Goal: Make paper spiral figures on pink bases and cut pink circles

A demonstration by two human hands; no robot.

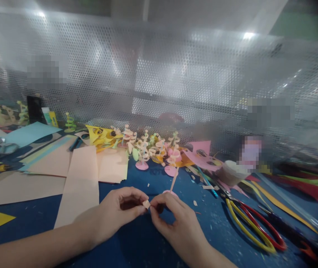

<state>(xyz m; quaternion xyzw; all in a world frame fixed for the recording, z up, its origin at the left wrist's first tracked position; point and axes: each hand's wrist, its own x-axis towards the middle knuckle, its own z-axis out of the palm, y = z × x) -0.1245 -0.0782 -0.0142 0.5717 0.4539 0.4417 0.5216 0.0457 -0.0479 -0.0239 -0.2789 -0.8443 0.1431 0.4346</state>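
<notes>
Perforated metal panel (92, 56): stretched across the full width of the background, its rows of small holes blurred in places.
Blue tabletop (217, 230): seen in front of the panel, its surface flecked with pale specks at right.
Bright glare (248, 35): cast in white spots along the panel's upper edge.
Green patch (305, 26): glimpsed above, at upper right.

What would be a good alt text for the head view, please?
A left hand holds a small pale piece in its fingertips, with the right hand close beside it, above a blue tabletop. Beyond are curly paper figures, some on pink discs; paper sheets lie left, red-and-yellow-handled scissors right.
</notes>
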